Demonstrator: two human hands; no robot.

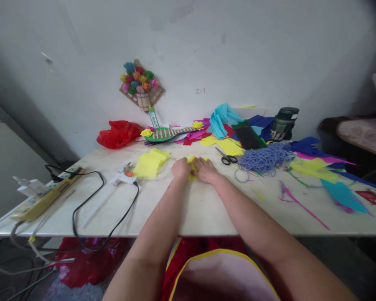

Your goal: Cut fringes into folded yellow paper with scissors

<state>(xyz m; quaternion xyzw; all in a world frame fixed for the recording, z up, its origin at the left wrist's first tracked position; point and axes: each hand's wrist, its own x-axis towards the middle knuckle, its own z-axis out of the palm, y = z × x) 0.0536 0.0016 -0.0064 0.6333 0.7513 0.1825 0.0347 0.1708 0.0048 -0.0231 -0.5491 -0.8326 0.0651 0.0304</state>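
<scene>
nearest to the camera, two bare forearms are seen stretched forward over the edge of the bench (pixel 207 209). the left hand (pixel 181 169) and the right hand (pixel 207 170) are laid close together, side by side, on a small yellow paper (pixel 191 167). this paper is pressed flat on the bench under both hands, near the middle of it; only small parts of it are shown between and around the fingers. the right hand is spread flat, and the left hand is partly curled on the paper's edge.

just left of the hands, a stack of yellow sheets (pixel 149 163) is placed, and beside it a white glue gun (pixel 123 179) with a black cord (pixel 113 225). further left, a yellowish power strip (pixel 47 196) is lying near the corner. just right of the hands, black scissors (pixel 227 158) are seen, and next to them a heap of purple cord (pixel 266 156). coloured paper scraps (pixel 319 171) are scattered over the right side of the bench.

at the back, a red plastic bag (pixel 119 133), a light blue paper (pixel 222 119), a yellow sheet (pixel 228 146) and a dark green jar (pixel 283 123) are placed near the wall. on the wall (pixel 238 50), a small craft basket with paper flowers (pixel 141 85) is fixed.
</scene>
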